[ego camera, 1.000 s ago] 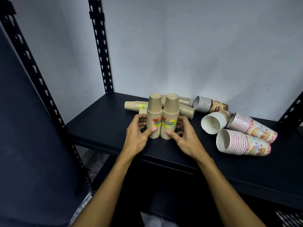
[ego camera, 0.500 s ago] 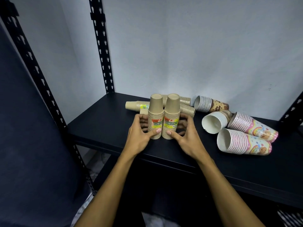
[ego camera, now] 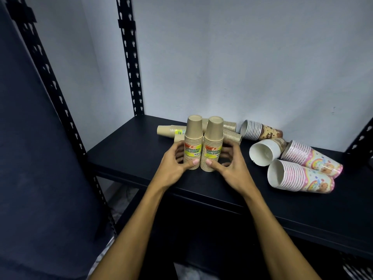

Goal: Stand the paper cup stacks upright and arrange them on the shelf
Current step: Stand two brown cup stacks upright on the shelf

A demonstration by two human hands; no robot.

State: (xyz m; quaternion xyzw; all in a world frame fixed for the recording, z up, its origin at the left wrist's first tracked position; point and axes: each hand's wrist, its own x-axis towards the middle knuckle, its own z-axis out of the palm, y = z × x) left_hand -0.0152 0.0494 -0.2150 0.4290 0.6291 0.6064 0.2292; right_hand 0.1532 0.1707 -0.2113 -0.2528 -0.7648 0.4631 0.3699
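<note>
Head view: hands [ego camera: 203,168] flank two upright stacks [ego camera: 202,146].

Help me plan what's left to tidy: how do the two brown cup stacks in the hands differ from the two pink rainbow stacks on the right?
The brown stacks stand upright, mouths down; the pink stacks lie on their sides. The brown ones are plain with yellow labels, the pink ones printed with rainbows. The left hand and right hand grip the brown stacks; nothing holds the pink ones. All rest on the black shelf.
</note>
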